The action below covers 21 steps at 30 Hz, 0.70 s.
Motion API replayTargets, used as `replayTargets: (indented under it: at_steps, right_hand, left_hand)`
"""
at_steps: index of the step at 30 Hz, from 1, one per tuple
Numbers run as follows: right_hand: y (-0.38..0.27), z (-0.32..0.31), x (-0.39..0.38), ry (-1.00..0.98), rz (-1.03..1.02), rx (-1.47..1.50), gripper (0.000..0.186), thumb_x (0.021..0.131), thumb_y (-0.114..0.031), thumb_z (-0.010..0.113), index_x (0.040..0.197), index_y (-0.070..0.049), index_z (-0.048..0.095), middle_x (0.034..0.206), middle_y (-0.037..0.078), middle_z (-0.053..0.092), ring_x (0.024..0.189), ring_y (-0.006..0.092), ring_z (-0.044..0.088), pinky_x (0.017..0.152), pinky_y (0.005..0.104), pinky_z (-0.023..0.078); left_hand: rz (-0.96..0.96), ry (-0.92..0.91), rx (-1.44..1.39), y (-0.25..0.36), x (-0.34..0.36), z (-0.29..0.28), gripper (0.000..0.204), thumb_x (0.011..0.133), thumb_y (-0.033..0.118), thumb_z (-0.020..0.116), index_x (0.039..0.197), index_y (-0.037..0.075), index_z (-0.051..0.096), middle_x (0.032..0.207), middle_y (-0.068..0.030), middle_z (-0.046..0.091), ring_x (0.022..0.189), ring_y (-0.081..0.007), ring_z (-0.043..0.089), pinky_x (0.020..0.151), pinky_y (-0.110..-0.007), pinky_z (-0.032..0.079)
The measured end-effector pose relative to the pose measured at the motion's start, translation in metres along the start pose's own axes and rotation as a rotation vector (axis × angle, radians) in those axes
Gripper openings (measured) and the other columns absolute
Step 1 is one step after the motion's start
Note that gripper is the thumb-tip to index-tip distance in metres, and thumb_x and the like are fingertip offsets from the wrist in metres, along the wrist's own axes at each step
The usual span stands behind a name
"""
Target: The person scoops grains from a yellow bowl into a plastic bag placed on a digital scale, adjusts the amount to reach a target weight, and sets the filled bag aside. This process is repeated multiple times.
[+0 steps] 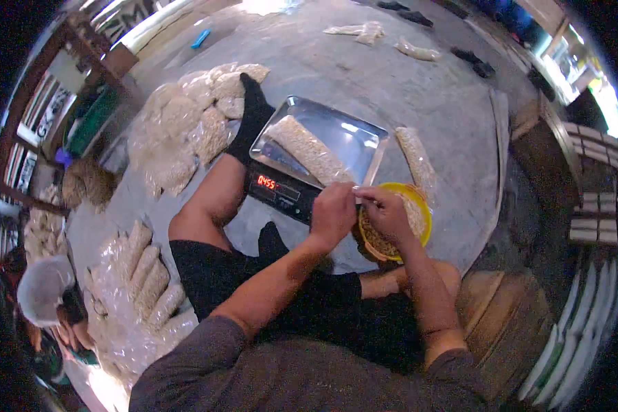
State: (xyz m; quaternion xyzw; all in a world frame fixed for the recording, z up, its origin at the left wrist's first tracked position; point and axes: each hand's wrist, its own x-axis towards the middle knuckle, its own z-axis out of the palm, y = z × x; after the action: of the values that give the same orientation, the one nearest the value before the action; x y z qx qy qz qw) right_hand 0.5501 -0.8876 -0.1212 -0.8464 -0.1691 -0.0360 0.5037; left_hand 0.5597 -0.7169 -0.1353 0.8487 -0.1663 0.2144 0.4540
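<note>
A long clear plastic bag of pale grains or nuts (307, 146) lies slantwise in the metal tray (364, 154) of a digital scale with a lit red display (281, 189). At its near end, my left hand (333, 216) and my right hand (388, 214) meet with fingers pinched together on the bag's gathered plastic. My fingers partly hide that end. Below my right hand stands a yellow bowl (426, 237) holding loose pale and brownish bits. Another filled bag (414, 156) lies on the floor just right of the scale.
Filled bags are heaped (182, 127) at the far left, and more bags (151, 278) lie on plastic at the near left. A white bucket (42, 292) stands at the left edge. Farther off are two bags (364, 31) and dark footwear (472, 60). Cardboard (505, 319) sits at the right.
</note>
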Motion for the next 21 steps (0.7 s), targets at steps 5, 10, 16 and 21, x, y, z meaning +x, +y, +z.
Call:
replayTargets:
  at_steps: [5,10,16,21]
  right_hand:
    - [-0.005,0.019,0.011,0.03,-0.215,-0.326,0.037,0.091,-0.013,0.065,0.128,-0.005,0.065,0.122,0.019,0.069,0.111,0.0367,0.067,0.091,0.0438,0.056]
    - [-0.011,0.014,0.019,-0.072,-0.074,-0.559,0.025,0.089,-0.022,0.065,0.109,-0.005,0.068,0.104,0.014,0.07,0.094,0.0359,0.068,0.076,0.0468,0.058]
    - [-0.002,0.022,0.02,0.065,-0.144,-0.581,0.019,0.089,-0.023,0.062,0.096,-0.007,0.069,0.089,0.012,0.069,0.079,0.0357,0.069,0.066,0.0478,0.058]
    - [0.036,0.033,0.018,-0.007,-0.008,-0.652,0.025,0.092,-0.031,0.06,0.094,-0.009,0.071,0.082,0.014,0.07,0.076,0.0376,0.071,0.063,0.0506,0.057]
  left_hand:
    - [-0.046,-0.003,-0.017,-0.003,0.004,-0.014,0.017,0.095,0.014,0.062,0.099,0.0,0.071,0.087,-0.0204,0.067,0.081,-0.0404,0.067,0.072,-0.047,0.053]
    - [-0.108,-0.056,0.055,0.003,0.016,-0.017,0.023,0.095,0.02,0.063,0.106,0.003,0.074,0.097,-0.0196,0.072,0.088,-0.0386,0.07,0.081,-0.045,0.055]
    - [-0.031,-0.079,0.057,0.004,0.034,-0.017,0.018,0.094,0.017,0.066,0.099,0.001,0.073,0.085,-0.0187,0.069,0.077,-0.0378,0.069,0.071,-0.044,0.054]
    - [0.014,-0.213,-0.027,0.009,0.034,-0.017,0.02,0.095,0.017,0.065,0.102,0.0,0.073,0.09,-0.0197,0.07,0.083,-0.0368,0.069,0.076,-0.042,0.054]
